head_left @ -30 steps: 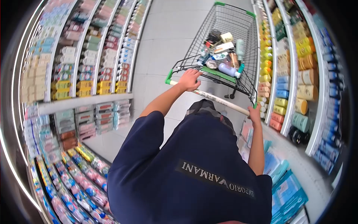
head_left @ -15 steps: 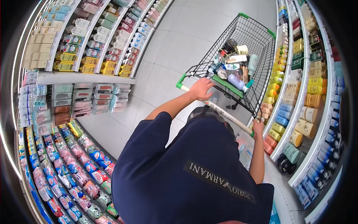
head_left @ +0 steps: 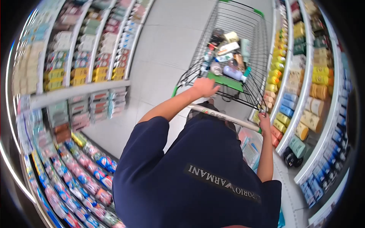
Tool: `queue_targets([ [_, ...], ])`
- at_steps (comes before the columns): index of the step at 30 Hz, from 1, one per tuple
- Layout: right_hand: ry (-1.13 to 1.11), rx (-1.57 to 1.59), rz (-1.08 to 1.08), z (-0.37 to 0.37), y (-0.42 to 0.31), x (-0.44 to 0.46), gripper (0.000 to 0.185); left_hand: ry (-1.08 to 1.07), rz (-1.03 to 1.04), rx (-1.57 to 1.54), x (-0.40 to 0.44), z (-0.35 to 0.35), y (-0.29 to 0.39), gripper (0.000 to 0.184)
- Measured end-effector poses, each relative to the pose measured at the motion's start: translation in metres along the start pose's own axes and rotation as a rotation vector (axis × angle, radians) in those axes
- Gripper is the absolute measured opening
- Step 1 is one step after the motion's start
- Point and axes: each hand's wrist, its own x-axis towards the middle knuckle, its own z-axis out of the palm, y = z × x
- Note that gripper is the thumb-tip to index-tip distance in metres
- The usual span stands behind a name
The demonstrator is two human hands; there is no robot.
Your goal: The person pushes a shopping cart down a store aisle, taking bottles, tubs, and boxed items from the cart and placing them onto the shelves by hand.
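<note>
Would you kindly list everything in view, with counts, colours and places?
Shopping cart: one, black and green, upper centre
Cart handle: one, whitish, cart's near end
Long bottle: one, lavender, in cart
Other cart goods: several, mixed, in cart
Left-shelf goods: many, mixed, upper left
Flat packs: many, mixed, mid-left
Soft packs: many, pink and blue, lower left
Right-shelf goods: many, mixed, right
Floor: one, pale grey, centre
Shirt: one, navy, bottom centre
Left hand: one, bare, by cart handle
Right hand: one, bare, cart's right rear corner
</note>
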Motion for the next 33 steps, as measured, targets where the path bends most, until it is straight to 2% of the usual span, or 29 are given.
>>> queue_targets([
  [4,0.069,-0.05,0.033,0.001,0.009,-0.008,0.022,0.015,0.102,-0.056,0.067,-0.012,0.006,0.039],
  [6,0.088,-0.136,-0.063,0.005,0.019,-0.003,0.022,0.149,0.093,-0.295,0.106,-0.012,0.008,0.032],
  [7,0.107,-0.138,-0.055,0.005,0.016,-0.004,0.022,0.142,0.112,-0.301,0.128,-0.008,0.006,0.032],
  [9,0.102,-0.226,-0.098,0.009,0.012,-0.011,0.022,0.292,0.153,-0.429,0.175,0.005,-0.001,0.032],
  [10,0.117,-0.226,-0.083,0.009,0.012,-0.013,0.022,0.19,0.053,-0.525,0.199,0.009,-0.004,0.036],
  [12,0.112,-0.258,-0.038,0.011,0.012,-0.015,0.021,0.28,0.008,-0.537,0.255,0.047,-0.028,0.038],
  [14,0.127,-0.274,0.017,0.012,0.006,-0.019,0.02,0.284,-0.061,-0.494,0.293,0.065,-0.049,0.042],
  [16,0.133,-0.283,0.016,0.015,0.016,-0.019,0.019,0.214,-0.217,-0.676,0.337,0.09,-0.076,0.051],
  [17,0.143,-0.256,0.0,0.016,-0.002,-0.026,0.017,0.227,-0.24,-0.679,0.349,0.092,-0.081,0.053],
  [21,0.154,-0.28,0.054,0.023,0.016,-0.027,0.016,0.292,-0.31,-0.705,0.427,0.113,-0.118,0.067],
  [26,0.097,-0.266,0.219,0.026,-0.01,-0.03,0.014,0.353,-0.459,-0.854,0.46,0.079,-0.072,0.091],
  [28,0.134,-0.24,0.202,0.029,-0.006,-0.031,0.012,0.354,-0.434,-0.697,0.498,0.095,-0.082,0.097],
  [29,0.14,-0.229,0.224,0.03,-0.006,-0.031,0.011,0.352,-0.463,-0.584,0.519,0.105,-0.089,0.1],
  [31,0.149,-0.213,0.231,0.029,-0.005,-0.03,0.007,0.296,-0.504,-0.663,0.533,0.091,-0.082,0.1],
  [33,0.132,-0.2,0.249,0.028,-0.014,-0.029,0.011,0.288,-0.53,-0.686,0.547,0.089,-0.081,0.1],
])
